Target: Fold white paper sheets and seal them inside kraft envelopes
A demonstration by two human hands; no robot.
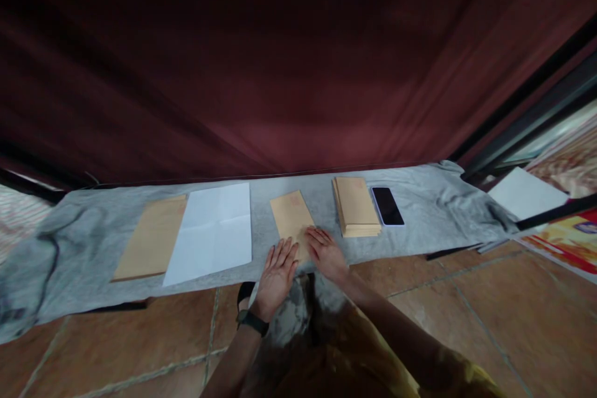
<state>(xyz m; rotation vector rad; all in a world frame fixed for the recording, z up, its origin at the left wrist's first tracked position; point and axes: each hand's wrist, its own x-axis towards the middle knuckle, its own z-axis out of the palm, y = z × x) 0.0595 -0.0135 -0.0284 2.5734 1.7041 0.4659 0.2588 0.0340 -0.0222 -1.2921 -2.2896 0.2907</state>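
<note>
A brown paper envelope (290, 211) lies slightly tilted on the grey cloth in front of me. My left hand (278, 270) rests flat over its lower left edge, fingers stretched out. On its lower right part lies my right hand (325, 254), slightly blurred, with the fingers extended. Right of the envelope is a neat stack of similar brown envelopes (358, 202). Further left, a creased white sheet of paper (212, 233) overlaps larger brown paper or envelopes (152, 236).
Grey cloth (433, 208) covers the long narrow surface. A phone (387, 206) with a dark screen lies beside the stack. Behind hangs a dark red curtain (298, 106). Dark metal bars (536, 106) stand at the right, near a colourful printed box or bag (566, 239). The floor (177, 336) is tiled.
</note>
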